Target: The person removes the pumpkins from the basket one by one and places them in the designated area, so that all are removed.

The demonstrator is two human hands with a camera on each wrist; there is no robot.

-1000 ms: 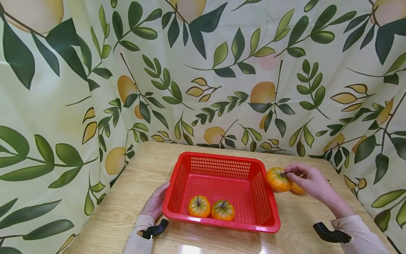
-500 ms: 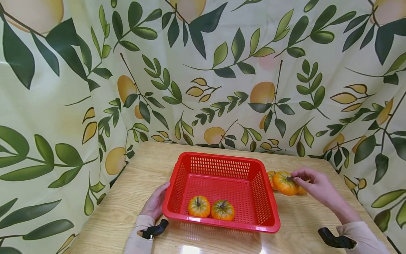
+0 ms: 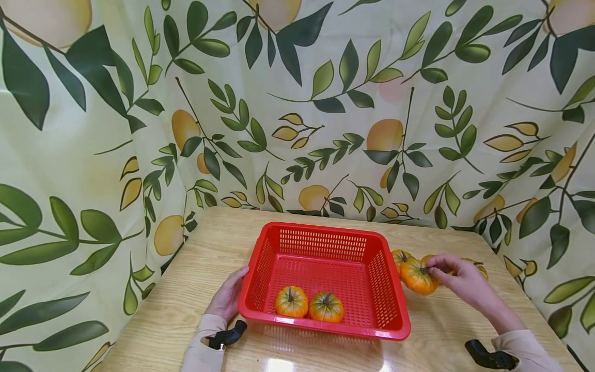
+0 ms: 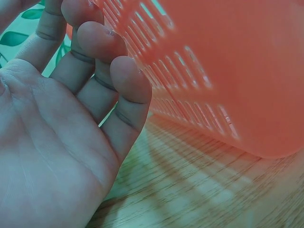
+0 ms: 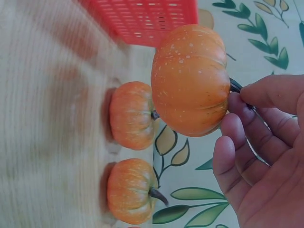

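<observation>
My right hand [image 3: 457, 279] pinches the dark stem of a small orange pumpkin [image 3: 418, 277], which hangs just off the right side of a red plastic basket [image 3: 321, 268]. In the right wrist view the held pumpkin [image 5: 190, 80] is seen from its side, thumb and index finger on its stem. Two more pumpkins, a left one [image 3: 291, 302] and a right one [image 3: 327, 308], sit side by side against the basket's near wall. My left hand [image 3: 228, 294] rests at the basket's left side, its loosely bent fingers [image 4: 130, 80] by the slotted outer wall [image 4: 190, 71].
Several other pumpkins lie on the wooden table [image 3: 223, 232] behind the held one, such as one beside the basket [image 3: 398, 255] and one farther right [image 3: 480, 267], partly hidden by my right hand. A leaf-and-fruit patterned cloth [image 3: 325, 119] hangs behind and beside the table.
My right hand first shifted right with the pumpkin, away from the basket, then slightly nearer to me. Other pumpkins behind it have come into view. Left hand and basket have not moved.
</observation>
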